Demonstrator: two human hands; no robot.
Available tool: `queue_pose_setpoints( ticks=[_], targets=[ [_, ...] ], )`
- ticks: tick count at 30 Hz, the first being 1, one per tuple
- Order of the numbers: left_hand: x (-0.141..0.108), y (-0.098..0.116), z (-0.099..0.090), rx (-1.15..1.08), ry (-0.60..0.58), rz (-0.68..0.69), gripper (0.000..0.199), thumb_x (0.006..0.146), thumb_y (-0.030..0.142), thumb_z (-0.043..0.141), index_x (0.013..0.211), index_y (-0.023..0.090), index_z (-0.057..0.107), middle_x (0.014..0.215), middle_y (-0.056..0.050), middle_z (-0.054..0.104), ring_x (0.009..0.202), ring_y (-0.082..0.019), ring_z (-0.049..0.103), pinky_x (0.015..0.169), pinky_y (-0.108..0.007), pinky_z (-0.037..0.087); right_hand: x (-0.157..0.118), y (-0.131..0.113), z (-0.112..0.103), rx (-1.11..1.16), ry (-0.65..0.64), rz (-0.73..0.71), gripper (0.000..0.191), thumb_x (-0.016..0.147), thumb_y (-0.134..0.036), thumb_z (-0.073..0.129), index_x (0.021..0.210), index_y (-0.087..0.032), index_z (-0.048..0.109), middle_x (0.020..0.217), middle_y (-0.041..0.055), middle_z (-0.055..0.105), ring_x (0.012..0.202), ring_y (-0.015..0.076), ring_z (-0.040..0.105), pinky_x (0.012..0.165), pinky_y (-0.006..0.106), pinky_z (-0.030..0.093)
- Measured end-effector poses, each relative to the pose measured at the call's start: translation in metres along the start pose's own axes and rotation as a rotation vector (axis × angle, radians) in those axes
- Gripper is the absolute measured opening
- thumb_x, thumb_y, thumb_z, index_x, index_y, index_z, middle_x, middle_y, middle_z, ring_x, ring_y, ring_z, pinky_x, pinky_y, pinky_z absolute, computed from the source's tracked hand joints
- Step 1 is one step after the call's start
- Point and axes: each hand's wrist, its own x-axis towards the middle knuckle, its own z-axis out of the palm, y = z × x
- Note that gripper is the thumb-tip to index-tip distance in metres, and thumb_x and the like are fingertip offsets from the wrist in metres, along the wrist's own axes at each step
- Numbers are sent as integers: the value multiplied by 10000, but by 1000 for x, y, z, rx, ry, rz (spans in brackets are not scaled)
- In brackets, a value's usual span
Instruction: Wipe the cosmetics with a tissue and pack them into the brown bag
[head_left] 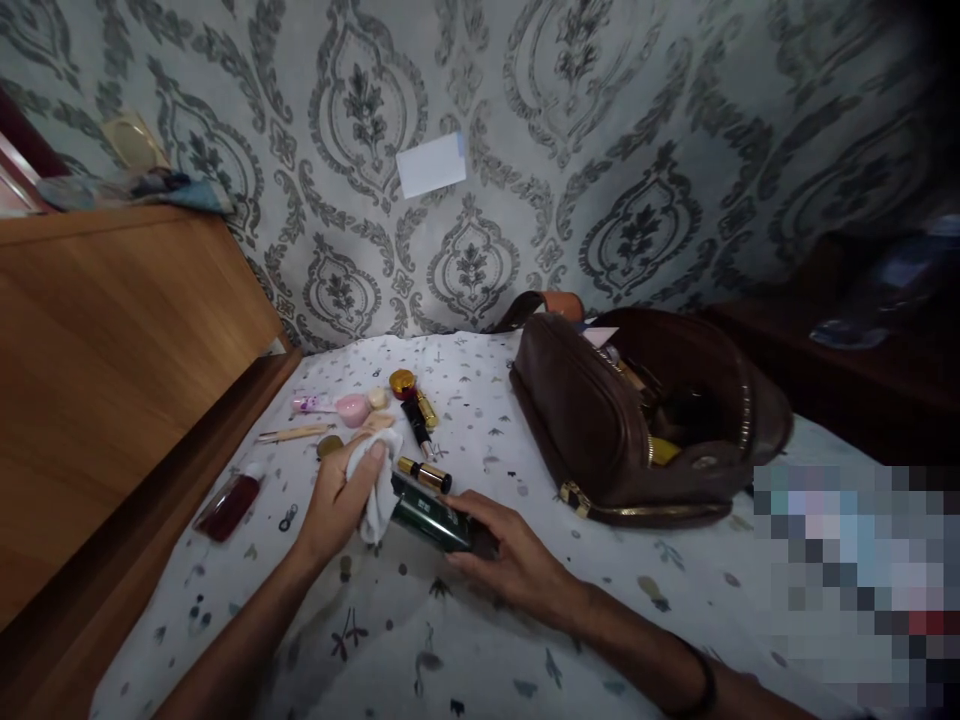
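My right hand (517,555) is closed round the dark end of a glossy green bottle (431,518), which lies tilted above the sheet. Bunched in my left hand (337,505) is a white cloth (381,490), touching the bottle's other end. Just beyond the bottle lies a small black and gold tube (424,474). Farther back are a black tube (416,425), a gold-lidded jar (403,382), a pink round container (352,409) and a white and purple tube (313,403). A bottle of dark red liquid (229,505) lies to the left.
An open brown leather bag (592,420) with several items inside stands at the right. Wooden furniture (127,390) borders the left side. Behind the patterned sheet (390,640) rises a patterned wall (472,260). A clear plastic bottle (885,285) stands at the far right.
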Motion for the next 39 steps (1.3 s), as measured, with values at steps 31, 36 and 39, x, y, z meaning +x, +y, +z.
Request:
queue_pose_setpoints(
  ticks=[31, 36, 39],
  targets=[
    [-30, -35, 54, 187, -215, 187, 267, 842, 418, 631, 968, 206, 529, 907, -41, 589, 855, -226, 571, 755, -332, 449, 11, -24, -10, -330, -152, 87, 162, 712, -134, 616, 862, -159, 671, 1010, 101, 659, 948, 270, 607, 813, 360, 502],
    [-30, -35, 54, 187, -196, 156, 283, 832, 442, 632, 947, 214, 509, 876, -25, 588, 803, -212, 561, 720, -319, 436, 20, -24, -40, -154, -195, 152, 175, 791, -183, 551, 918, -155, 669, 844, 49, 647, 821, 205, 623, 739, 318, 507],
    [-30, -35, 53, 207, -198, 133, 292, 839, 458, 623, 936, 210, 504, 860, -23, 577, 778, -211, 556, 689, -317, 426, 23, -26, -50, 88, 29, 158, 306, 870, -281, 518, 1123, -166, 647, 846, 36, 627, 772, 170, 610, 643, 271, 495]
  ],
)
